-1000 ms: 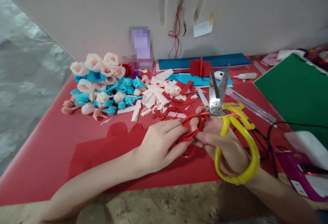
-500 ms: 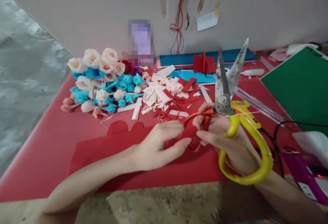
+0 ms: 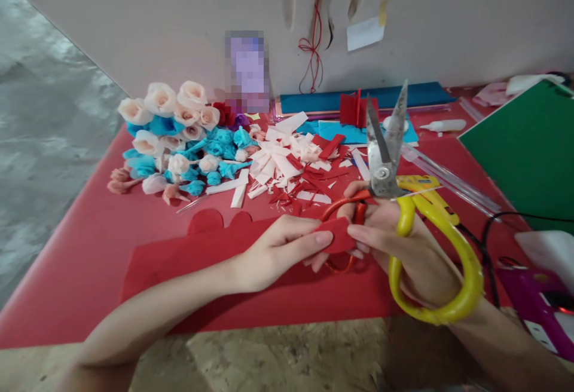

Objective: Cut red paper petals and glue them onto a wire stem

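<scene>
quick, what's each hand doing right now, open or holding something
Left hand: closed, pinching the small red piece.
Right hand: holding the scissors, fingers also at the red piece's edge.

On our red table (image 3: 85,242) we see crafted flowers (image 3: 219,144) to the left, paper scraps (image 3: 278,165) mid-table, a red sheet (image 3: 174,254) in front, a green board (image 3: 524,141) right.

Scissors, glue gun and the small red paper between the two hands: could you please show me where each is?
Scissors (image 3: 382,174): head view, on the metal pivot.
Glue gun (image 3: 443,206): head view, on its yellow handle.
Small red paper (image 3: 339,235): head view, middle of its face.
</scene>
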The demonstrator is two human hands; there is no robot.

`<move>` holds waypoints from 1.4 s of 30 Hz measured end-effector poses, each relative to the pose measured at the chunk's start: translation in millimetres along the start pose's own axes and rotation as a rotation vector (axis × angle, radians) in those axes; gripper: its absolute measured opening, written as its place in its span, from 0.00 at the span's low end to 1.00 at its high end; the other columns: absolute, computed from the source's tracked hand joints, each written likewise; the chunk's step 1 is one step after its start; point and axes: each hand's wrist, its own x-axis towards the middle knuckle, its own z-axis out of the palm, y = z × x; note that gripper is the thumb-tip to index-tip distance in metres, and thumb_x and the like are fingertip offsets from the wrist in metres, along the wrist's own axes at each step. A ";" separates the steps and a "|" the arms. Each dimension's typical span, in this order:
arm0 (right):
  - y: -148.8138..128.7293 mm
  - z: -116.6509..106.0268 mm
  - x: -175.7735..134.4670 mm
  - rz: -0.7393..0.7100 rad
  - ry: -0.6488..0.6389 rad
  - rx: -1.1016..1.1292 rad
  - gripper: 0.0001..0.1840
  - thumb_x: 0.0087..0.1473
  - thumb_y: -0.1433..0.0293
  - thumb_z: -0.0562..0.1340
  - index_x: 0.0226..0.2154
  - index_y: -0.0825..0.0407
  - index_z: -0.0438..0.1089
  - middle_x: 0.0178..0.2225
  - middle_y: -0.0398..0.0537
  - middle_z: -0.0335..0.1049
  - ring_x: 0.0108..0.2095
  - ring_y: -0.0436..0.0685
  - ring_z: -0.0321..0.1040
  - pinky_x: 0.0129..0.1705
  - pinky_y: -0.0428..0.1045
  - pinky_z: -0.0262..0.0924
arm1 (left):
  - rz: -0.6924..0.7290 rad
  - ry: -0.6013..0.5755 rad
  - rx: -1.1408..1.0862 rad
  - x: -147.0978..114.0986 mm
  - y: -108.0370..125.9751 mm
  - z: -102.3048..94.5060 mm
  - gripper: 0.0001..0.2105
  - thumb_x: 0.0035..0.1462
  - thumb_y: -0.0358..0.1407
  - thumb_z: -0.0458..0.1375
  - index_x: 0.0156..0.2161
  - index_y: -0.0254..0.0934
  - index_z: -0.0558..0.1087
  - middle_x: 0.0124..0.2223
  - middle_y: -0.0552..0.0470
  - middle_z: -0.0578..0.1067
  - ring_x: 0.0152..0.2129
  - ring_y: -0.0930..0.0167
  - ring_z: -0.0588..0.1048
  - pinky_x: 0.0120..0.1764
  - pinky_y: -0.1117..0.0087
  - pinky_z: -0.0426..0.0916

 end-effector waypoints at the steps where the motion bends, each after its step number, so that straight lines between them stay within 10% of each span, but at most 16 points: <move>1: -0.2 0.8 1.0 0.016 -0.007 0.026 0.05 0.51 0.70 0.60 0.33 0.50 0.62 0.26 0.41 0.60 0.23 0.47 0.57 0.26 0.46 0.58 | -0.050 0.015 -0.056 -0.6 -0.6 1.0 0.18 0.61 0.35 0.47 0.20 0.33 0.63 0.20 0.56 0.63 0.19 0.78 0.61 0.25 0.74 0.56; 32: 5.5 8.0 5.6 0.217 -0.037 0.439 0.08 0.51 0.71 0.59 0.23 0.54 0.60 0.17 0.38 0.55 0.17 0.44 0.52 0.21 0.43 0.51 | -0.362 0.012 -0.893 -0.1 -3.1 4.8 0.18 0.58 0.39 0.48 0.20 0.32 0.61 0.16 0.59 0.53 0.10 0.83 0.50 0.13 0.79 0.41; 42: 2.3 10.1 5.0 0.150 -0.053 0.350 0.14 0.52 0.69 0.57 0.18 0.54 0.58 0.19 0.40 0.57 0.16 0.44 0.53 0.19 0.43 0.50 | -0.147 0.318 -0.560 0.0 15.2 -2.6 0.19 0.56 0.36 0.45 0.15 0.35 0.50 0.19 0.53 0.55 0.16 0.78 0.58 0.18 0.76 0.59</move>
